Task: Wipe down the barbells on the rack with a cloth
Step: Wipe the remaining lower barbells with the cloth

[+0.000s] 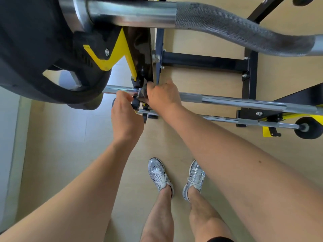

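Straight chrome barbell [227, 101] with knurled bands, lying level across the black-and-yellow steel rack [248, 67], middle tier.
Right hand [162, 95]: closed in a fist over a small dark grey cloth [143, 92], wrapped around the straight chrome barbell just right of the rack's left upright; cloth mostly hidden under the fingers.
Left hand [125, 110]: fingers curled, tips pinched at the same bar just left of the cloth, beside the black bracket; whether gripping the bar or the bracket cannot be told.
Curved chrome curl bar [236, 23] with dark knurled grip, top tier, close to the camera, bearing a black rubber weight plate [35, 49] at its left end.
Thinner chrome bar [253, 121], lowest tier, just below the straight barbell, ending right in a small black round weight [307, 127].
Yellow cradle hooks [111, 56] bolted to the left upright.
Pale wooden floor [70, 128] beneath.
Silver lace-up trainers [160, 173], one pair, on bare legs, standing near the rack's foot.
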Tool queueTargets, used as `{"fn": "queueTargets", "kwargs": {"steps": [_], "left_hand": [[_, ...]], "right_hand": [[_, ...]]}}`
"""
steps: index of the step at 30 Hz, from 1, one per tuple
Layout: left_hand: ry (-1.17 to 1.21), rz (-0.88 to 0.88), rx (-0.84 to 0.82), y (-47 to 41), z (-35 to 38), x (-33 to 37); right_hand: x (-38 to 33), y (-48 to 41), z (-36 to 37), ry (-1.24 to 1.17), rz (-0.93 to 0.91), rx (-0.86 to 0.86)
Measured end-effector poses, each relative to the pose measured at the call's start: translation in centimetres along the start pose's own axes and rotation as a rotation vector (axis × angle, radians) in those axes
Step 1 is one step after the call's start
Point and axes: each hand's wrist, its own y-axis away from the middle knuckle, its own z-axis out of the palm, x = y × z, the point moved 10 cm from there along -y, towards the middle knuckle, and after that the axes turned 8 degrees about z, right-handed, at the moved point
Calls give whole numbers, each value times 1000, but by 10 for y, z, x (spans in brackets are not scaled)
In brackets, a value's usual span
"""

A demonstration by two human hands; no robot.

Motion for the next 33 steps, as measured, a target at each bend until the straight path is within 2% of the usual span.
{"fn": "queueTargets", "kwargs": {"steps": [4,7,9,12,16,21,25,29,31,33], "left_hand": [[-61,23,-13,-5,0,-4],[-49,29,-13,-4,4,0],[-73,51,-25,0,10,8],[-160,178,-47,7,20,28],[-218,371,-177,18,53,66],[-242,414,-256,30,86,102],[-255,331,-191,27,90,107],[-305,334,-125,23,95,113],[-380,323,-59,11,98,116],[-350,253,-9,-6,101,116]], "right_hand": [[-7,-11,2,-32,90,-94],[0,2,2,-140,155,-29],[11,13,5,-140,91,57],[41,35,14,-63,-18,59],[119,68,30,-4,143,144],[177,84,43,-34,328,109],[173,57,38,63,272,-115],[162,37,39,56,150,-338],[151,36,35,45,86,-248],[137,44,33,35,30,-78]]}}
